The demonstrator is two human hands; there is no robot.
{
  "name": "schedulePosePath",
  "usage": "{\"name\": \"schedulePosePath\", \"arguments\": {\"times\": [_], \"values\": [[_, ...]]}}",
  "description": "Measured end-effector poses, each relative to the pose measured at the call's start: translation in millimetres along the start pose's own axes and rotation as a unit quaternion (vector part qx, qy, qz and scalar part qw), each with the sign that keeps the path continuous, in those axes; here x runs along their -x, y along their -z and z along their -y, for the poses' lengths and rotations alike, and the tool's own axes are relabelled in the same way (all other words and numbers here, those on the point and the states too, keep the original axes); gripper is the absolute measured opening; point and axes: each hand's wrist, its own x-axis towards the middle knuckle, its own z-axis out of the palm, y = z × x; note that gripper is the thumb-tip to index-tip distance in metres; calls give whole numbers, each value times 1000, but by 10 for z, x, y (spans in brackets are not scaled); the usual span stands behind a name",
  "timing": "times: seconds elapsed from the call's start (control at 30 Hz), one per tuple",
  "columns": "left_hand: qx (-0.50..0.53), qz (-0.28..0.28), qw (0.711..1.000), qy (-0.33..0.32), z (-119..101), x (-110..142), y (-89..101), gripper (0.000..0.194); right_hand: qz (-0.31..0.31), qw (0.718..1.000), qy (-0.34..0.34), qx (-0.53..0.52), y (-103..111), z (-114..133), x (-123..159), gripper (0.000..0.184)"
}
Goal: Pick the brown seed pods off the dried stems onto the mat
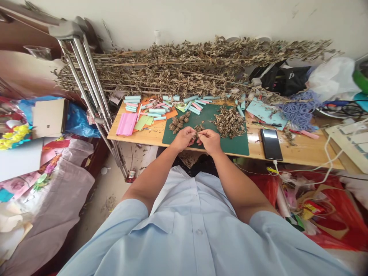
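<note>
The left hand (184,138) and right hand (209,141) were close together, fingers closed on a small clump of dried leaves (198,128) over a green cutting mat (230,145) on the table (299,149). From the hands, dark rolled leaf balls (177,122) lay at 11 o'clock and a loose heap of dried leaves (229,122) at 2 o'clock, both on the mat. A bundle of dried leafy stalks (186,65) lay at 12 o'clock, beyond pale blue paper rolls (157,110). A smartphone (271,144) lay at 3 o'clock.
</note>
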Motion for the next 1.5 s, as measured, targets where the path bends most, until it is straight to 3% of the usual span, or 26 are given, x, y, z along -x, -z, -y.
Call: {"name": "schedulePosePath", "arguments": {"times": [0.13,0.5,0.87,1.03,1.17,1.5], "values": [[8,-12,1000,-21,2,3,-2,13,-22,999,-3,-34,10,17,-39,28],[18,-24,1000,-11,1,-20,-34,12,-11,998,53,40,-67,74,109,36],[-7,2,1000,-1,26,-20,-2,16,-53,994,52,79,-102,8,112,26],[15,23,999,19,-35,3,35,17,-30,999,10,13,-54,17,23,27],[32,19,999,15,-54,15,46,21,-49,998,-3,-31,-32,29,-26,31],[32,7,999,12,-66,11,3,23,-14,998,54,29,-70,98,102,33]]}}
